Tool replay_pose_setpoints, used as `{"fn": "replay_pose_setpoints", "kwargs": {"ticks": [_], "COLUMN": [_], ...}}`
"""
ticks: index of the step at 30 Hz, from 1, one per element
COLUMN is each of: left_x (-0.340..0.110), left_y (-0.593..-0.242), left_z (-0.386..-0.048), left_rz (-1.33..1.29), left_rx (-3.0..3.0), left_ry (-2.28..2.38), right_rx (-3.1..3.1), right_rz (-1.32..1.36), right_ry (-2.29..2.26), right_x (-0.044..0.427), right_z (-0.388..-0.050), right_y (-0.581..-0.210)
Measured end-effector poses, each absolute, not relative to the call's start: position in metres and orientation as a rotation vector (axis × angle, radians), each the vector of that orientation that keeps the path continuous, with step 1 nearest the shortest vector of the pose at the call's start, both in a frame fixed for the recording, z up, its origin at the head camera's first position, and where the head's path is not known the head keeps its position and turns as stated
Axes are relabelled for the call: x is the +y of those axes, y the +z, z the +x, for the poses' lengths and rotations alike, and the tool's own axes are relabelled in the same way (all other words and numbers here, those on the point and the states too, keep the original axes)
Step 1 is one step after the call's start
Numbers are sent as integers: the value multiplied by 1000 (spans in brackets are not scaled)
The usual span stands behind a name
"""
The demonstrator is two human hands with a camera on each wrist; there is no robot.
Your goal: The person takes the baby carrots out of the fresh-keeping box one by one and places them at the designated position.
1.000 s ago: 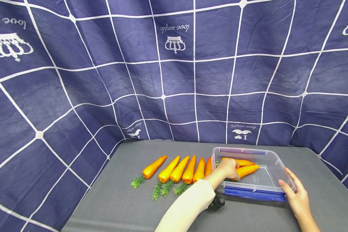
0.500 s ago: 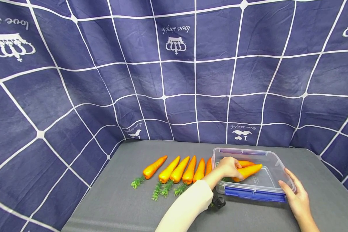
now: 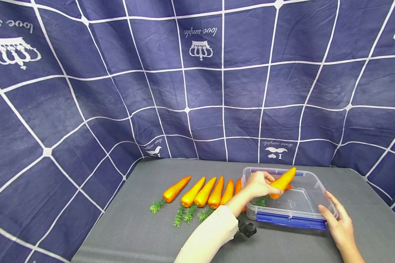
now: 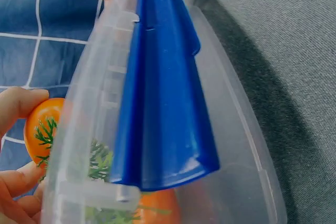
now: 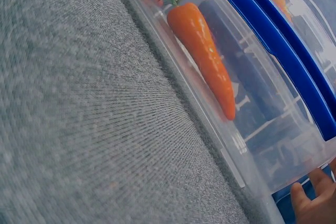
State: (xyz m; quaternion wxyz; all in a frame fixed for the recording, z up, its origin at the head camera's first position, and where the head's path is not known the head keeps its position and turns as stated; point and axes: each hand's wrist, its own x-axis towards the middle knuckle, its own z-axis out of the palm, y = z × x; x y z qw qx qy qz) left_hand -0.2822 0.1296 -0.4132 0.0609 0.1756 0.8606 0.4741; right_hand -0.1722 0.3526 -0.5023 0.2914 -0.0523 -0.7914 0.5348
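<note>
With its thumb and fingers, my left hand (image 3: 260, 185) grips an orange carrot (image 3: 283, 182) near its thick end. The carrot is tilted, its tip up and to the right, above a clear plastic storage box (image 3: 291, 211) with blue clips. Its green-topped end (image 4: 38, 137) appears between thumb and finger in the left wrist view. Inside the box a second carrot (image 5: 206, 59) lies on the bottom, mostly hidden by my hand in the head view. My right hand (image 3: 341, 223) holds the box's right end, thumb at the rim and fingers along the outer side.
Several carrots with green tops lie in a row left of the box, among them the leftmost carrot (image 3: 176, 189) and a yellowish-orange carrot (image 3: 205, 193). Grey cloth (image 3: 135, 233) covers the table. A blue gridded curtain (image 3: 204, 91) hangs behind.
My left hand has raised the carrot from the box's bottom, and its tip now points further upward. The right hand stays at the box's right end.
</note>
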Motion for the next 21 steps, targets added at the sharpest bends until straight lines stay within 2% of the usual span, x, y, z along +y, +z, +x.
{"fn": "replay_pose_setpoints", "kwargs": {"ticks": [21], "left_x": [93], "left_y": [-404], "left_z": [-280], "left_rz": [417], "left_rx": [2584], "left_ry": [1689], "right_rx": [-2101], "right_rz": [-154], "right_ry": [1434], "right_x": [354], "right_z": [-173], "right_y": [-503]}}
